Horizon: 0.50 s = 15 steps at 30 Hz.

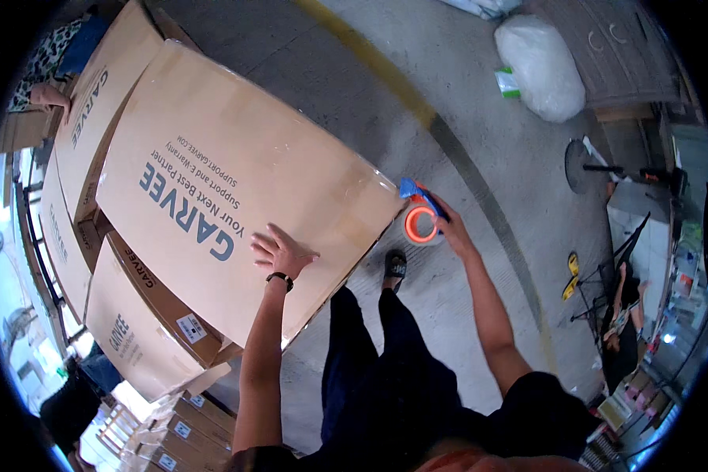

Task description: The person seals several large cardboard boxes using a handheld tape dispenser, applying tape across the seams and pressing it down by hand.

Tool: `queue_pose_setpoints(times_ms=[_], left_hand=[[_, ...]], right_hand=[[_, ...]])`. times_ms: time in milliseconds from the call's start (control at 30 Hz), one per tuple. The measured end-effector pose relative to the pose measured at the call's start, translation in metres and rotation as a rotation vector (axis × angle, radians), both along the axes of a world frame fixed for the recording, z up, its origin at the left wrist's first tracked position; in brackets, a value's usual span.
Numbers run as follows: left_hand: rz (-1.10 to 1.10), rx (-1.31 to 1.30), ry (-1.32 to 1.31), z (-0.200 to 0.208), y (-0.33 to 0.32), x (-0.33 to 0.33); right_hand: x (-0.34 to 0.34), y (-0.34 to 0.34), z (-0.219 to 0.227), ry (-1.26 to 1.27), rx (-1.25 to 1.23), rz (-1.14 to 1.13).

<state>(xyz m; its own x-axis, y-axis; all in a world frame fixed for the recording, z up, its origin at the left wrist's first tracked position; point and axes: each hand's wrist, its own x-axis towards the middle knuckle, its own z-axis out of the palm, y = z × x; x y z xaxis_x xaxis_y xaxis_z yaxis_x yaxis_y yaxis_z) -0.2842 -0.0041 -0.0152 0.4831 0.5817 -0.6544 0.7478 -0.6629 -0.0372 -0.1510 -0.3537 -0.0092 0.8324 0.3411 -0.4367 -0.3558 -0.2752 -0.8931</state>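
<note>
A large brown cardboard box (291,169) with dark printing fills the left and middle of the head view. My left hand (282,252) lies on its top with fingers spread, and a dark band circles that wrist. In my right hand (451,226) is a tape dispenser (411,189) with a blue head and an orange-cored roll. Its blue end is at the box's right corner; whether it touches the cardboard I cannot tell. Clear tape shines along the box's far edge.
Several more cardboard boxes (138,334) lean at the left, where another person's hand (51,96) rests on one. A yellow-and-dark line curves across the concrete floor (480,315). A white plastic-wrapped bundle (541,67) lies far right; a round black base (578,167) stands below it.
</note>
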Motion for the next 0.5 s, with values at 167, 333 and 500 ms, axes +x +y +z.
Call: queue_pose_setpoints(times_ms=[167, 333, 500], left_hand=[[0.0, -0.022, -0.021, 0.0, -0.016, 0.007], [0.027, -0.019, -0.037, 0.003, -0.013, 0.003], [-0.046, -0.033, -0.109, 0.013, 0.002, -0.006]], right_hand=[[0.022, -0.004, 0.022, 0.119, 0.064, 0.04], [-0.091, 0.055, 0.012, 0.005, 0.097, -0.436], [-0.195, 0.12, 0.018, -0.082, -0.093, -0.439]])
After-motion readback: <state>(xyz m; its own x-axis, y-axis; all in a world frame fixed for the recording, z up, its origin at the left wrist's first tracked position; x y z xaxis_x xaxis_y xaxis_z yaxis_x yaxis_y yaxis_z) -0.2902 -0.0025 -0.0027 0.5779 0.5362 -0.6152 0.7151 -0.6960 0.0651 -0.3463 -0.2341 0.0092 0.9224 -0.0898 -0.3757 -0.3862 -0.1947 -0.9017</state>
